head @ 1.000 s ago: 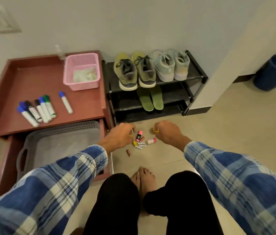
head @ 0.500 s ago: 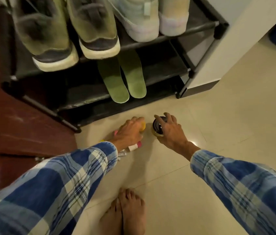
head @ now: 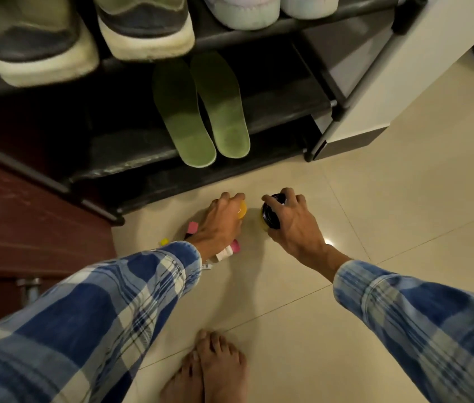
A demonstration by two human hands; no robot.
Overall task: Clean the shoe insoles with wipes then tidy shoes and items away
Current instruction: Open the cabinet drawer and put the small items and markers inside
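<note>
My left grip (head: 221, 225) curls round a yellow thing (head: 242, 211), my right grip (head: 291, 221) round a black disc (head: 270, 216), on the floor (head: 288, 303) near the insoles (head: 201, 117). My left wrist could knock the pink item (head: 192, 227) away.

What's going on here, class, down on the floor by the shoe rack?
A person in plaid sleeves reaches down to the tiled floor before the black shoe rack. The left hand curls round a small yellow item; the right hand grips a round black item. Some pink and white small items lie by the left wrist. The green insoles lie on a lower shelf, sneakers on the shelf above.
</note>
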